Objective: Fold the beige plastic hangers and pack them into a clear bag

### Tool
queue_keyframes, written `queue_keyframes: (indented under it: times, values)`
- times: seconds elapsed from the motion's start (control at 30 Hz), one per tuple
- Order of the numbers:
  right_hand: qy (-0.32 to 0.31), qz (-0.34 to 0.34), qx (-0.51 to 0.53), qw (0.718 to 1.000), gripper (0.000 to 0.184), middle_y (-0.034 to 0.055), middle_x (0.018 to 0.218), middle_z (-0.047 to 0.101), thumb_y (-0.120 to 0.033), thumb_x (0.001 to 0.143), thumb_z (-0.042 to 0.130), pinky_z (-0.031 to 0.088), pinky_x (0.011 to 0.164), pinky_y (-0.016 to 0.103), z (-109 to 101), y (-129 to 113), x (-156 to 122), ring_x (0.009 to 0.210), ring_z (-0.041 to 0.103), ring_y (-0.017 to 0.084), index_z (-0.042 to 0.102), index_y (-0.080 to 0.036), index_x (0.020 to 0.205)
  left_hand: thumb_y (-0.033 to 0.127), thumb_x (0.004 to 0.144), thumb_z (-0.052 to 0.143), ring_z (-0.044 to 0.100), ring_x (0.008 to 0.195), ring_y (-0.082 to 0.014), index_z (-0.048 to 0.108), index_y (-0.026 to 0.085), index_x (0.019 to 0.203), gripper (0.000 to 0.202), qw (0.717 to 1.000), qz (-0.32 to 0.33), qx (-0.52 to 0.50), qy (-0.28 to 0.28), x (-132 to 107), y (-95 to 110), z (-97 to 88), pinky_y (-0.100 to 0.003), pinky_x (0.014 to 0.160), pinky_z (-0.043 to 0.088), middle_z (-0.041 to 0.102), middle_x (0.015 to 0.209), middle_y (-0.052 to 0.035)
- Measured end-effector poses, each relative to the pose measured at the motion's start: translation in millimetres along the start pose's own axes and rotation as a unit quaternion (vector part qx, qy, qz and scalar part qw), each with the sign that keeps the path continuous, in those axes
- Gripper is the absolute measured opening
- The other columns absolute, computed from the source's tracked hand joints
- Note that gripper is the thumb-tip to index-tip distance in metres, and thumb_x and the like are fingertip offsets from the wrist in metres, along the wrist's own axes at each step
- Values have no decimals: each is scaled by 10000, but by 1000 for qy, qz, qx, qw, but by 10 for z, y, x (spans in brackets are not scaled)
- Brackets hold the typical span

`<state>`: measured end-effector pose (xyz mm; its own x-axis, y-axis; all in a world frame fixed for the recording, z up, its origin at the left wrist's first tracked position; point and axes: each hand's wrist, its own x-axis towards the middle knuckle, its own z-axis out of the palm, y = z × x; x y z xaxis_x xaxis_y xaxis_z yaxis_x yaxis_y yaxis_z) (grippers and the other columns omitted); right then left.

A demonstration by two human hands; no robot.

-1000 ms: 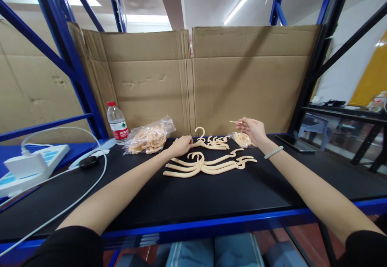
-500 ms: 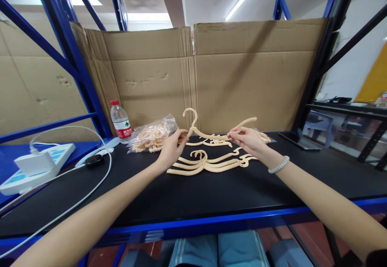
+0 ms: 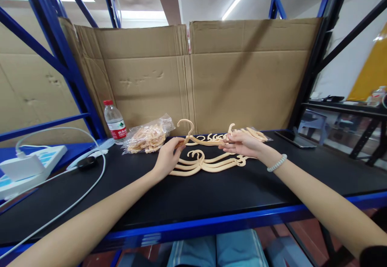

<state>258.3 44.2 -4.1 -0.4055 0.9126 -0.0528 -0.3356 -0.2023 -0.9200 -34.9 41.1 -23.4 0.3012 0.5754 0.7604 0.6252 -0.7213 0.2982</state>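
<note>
A beige plastic clothes hanger [image 3: 190, 130] is held up over the black tabletop, its hook pointing upward. My left hand [image 3: 168, 156] is closed around its left side, just below the hook. At the end of the hanger's right arm, my right hand [image 3: 242, 143] pinches a beige piece; whether that piece is joined to the arm cannot be made out behind the fingers. Below both hands, several beige hangers [image 3: 202, 165] lie together with their hooks side by side. More beige parts [image 3: 213, 138] lie behind the held hanger, partly covered by it.
A clear plastic bag of beige parts [image 3: 148, 135] lies at the back left beside a red-capped water bottle [image 3: 115, 122]. A white power strip [image 3: 33, 168] with cables sits far left. A tablet-like dark device [image 3: 294, 139] rests at the right. Cardboard [image 3: 254, 77] stands behind.
The hanger has dropped lower and its right end has turned, with the piece in my right hand no longer sticking out to the right. The view has shifted slightly.
</note>
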Motion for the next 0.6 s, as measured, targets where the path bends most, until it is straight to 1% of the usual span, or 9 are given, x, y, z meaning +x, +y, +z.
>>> queue_keyframes:
  times: [0.07, 0.13, 0.23, 0.3, 0.4, 0.6]
  values:
    - [-15, 10, -15, 1000, 79, 68, 855, 642, -117, 852, 558, 551, 817, 329, -13, 11, 5, 886, 686, 215, 504, -148, 803, 242, 878, 480, 615, 827, -165, 572, 187, 944, 126, 1000, 3, 1, 1, -7, -1, 6, -280, 773, 488, 662, 895, -37]
    - [-25, 4, -26, 999, 90, 52, 806, 628, -128, 853, 567, 564, 780, 308, -22, 27, 15, 860, 694, 214, 494, -154, 806, 247, 880, 481, 618, 837, -167, 571, 192, 947, 124, 1000, 2, -1, 1, -16, -3, 11, -285, 781, 490, 664, 906, -37]
    - [-26, -2, -35, 999, 93, 29, 745, 606, -123, 860, 558, 579, 726, 269, -22, 47, 28, 812, 704, 204, 492, -158, 806, 255, 886, 476, 620, 853, -172, 569, 196, 949, 127, 1000, 2, -2, 3, -30, -2, 17, -293, 789, 491, 663, 913, -39]
    - [-21, 1, -36, 999, 89, 32, 755, 610, -112, 866, 545, 586, 701, 251, -20, 59, 35, 784, 707, 193, 492, -155, 808, 260, 888, 474, 619, 857, -172, 569, 195, 952, 131, 1000, 6, -1, 4, -37, 0, 21, -295, 790, 491, 660, 911, -40]
    - [-17, 4, -35, 999, 100, 64, 822, 628, -106, 865, 548, 593, 682, 247, -21, 77, 47, 778, 707, 190, 484, -151, 803, 268, 886, 479, 620, 859, -173, 571, 198, 953, 133, 1000, 8, 0, 4, -41, 1, 27, -301, 797, 496, 659, 910, -39]
    - [-9, 12, -24, 1000, 126, 79, 842, 631, -98, 869, 540, 592, 693, 250, -20, 85, 62, 817, 705, 201, 459, -158, 794, 276, 891, 473, 621, 855, -170, 569, 200, 958, 140, 1000, 4, -6, 9, -44, 0, 39, -302, 803, 503, 655, 917, -40]
